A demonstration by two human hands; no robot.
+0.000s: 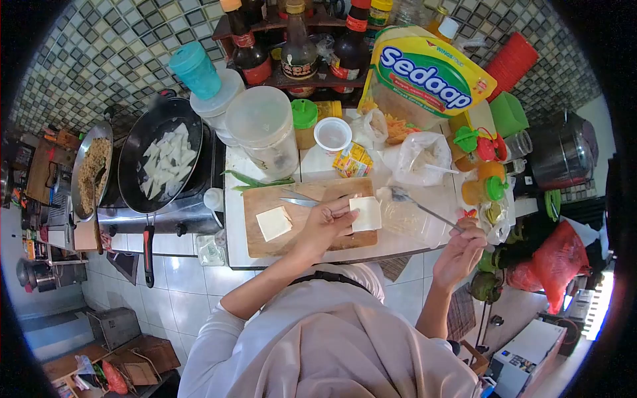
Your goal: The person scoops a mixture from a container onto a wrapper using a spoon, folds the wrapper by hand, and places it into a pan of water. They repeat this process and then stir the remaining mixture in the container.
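My left hand [325, 227] is closed on a square, pale pastry wrapper [365, 214], held over the right end of the wooden cutting board [312, 247]. More square wrappers [274, 224] lie at the board's left. A knife [299, 201] rests near its back edge, partly behind my left hand. My right hand [460, 252] grips the handle end of a metal spoon [431, 213]; its small head, not sharp enough to rule out a fork, is right of the wrapper. Beneath the spoon is a clear plastic container [406, 225].
Left, a black frying pan [161, 156] holds white pieces on the stove, beside a pan of brown crumbly food [94, 171]. Behind the board stand a clear tub [263, 129], a white cup [332, 134] and a plastic bag [424, 158]. Green chillies [259, 181] touch the board's back left.
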